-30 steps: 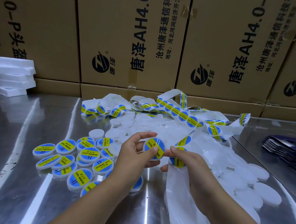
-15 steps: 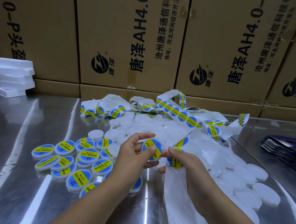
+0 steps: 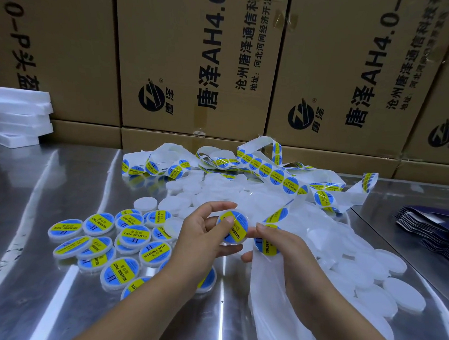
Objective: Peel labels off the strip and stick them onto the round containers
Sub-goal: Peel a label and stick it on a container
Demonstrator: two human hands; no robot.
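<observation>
So the person's left hand point(image 3: 201, 239) is holding one round container point(image 3: 237, 231) up over the table. Its fingers are curled round the rim and the thumb is pressed flat on the blue-and-yellow label on its face. Just right of it, the right hand point(image 3: 283, 251) is pinching the label strip point(image 3: 267, 246) right at the next sticker, which reads SOLDERING PASTE, and its thumb tip is almost touching the container. From there the strip runs up and off to the far right into a loose tangle of loops in front of the cardboard boxes point(image 3: 198, 59), while the bare backing hangs down beside the right forearm toward the near edge. The labelled containers point(image 3: 134, 236) sit in an overlapping bunch on the near left of the shiny metal table point(image 3: 35, 186). The plain white containers point(image 3: 383, 290) are heaped on the right, under and around the strip. Far left there's a stack of white foam slabs point(image 3: 15, 114), and at the right edge a pile of dark blue packets point(image 3: 433, 227).
</observation>
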